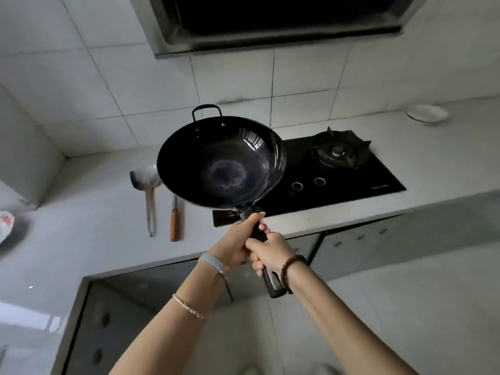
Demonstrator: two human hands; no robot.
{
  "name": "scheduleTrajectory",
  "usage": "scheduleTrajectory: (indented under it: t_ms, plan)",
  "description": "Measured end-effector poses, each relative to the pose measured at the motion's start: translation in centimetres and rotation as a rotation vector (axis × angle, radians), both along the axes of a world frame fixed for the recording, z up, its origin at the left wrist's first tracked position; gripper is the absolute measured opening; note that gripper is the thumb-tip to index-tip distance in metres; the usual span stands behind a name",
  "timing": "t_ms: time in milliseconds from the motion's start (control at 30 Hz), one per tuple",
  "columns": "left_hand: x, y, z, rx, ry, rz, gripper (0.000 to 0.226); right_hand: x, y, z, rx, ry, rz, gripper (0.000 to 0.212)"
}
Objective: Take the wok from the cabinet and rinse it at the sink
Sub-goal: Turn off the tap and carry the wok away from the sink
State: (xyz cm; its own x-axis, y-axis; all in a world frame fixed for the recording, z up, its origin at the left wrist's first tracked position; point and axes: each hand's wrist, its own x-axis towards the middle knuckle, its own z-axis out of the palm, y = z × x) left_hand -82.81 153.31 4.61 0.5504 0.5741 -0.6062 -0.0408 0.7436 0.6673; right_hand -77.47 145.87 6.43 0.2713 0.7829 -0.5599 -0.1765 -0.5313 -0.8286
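Left hand [238,243] and right hand [272,253] gripped the wok [220,161] by its handle [267,282], fingers curled tight, over the front edge of the counter [94,226]; it seemed best kept level, 2-handed.

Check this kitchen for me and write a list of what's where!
Surface: pale grey countertop with a black gas hob set in it.
Job's things: round black metal wok held over the countertop, empty.
Clutter: silver metal ladle and wooden-handled knife lying side by side; white plate far right.
Hands: left hand and right hand both grip the wok's long handle.
Cables: nothing seen.
Surroundings: white tiled wall, dark range hood, grey cabinet doors.
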Motion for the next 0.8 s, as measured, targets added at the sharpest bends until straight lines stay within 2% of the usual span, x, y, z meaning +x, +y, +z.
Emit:
scheduleTrajectory:
  t_ms: [167, 333, 600, 800]
  plan:
    - [6.5, -2.2, 0.0, -0.033, -0.035, -0.171, 0.034, 5.4, -3.2, 0.4, -0.007, 0.0, -0.158, 0.013]
    - [13.8, -5.4, 0.1, -0.042, -0.023, -0.319, 0.03, 11.5, -7.2, -0.1, 0.011, 0.015, -0.305, 0.011]
    - [26.7, -12.0, 0.7, -0.045, -0.07, -0.479, 0.028, 22.6, -14.2, 0.3, 0.026, -0.021, -0.485, 0.023]
    - [35.6, -17.9, 1.4, -0.021, -0.073, -0.608, 0.032, 30.4, -19.9, 0.8, 0.018, -0.055, -0.618, 0.008]
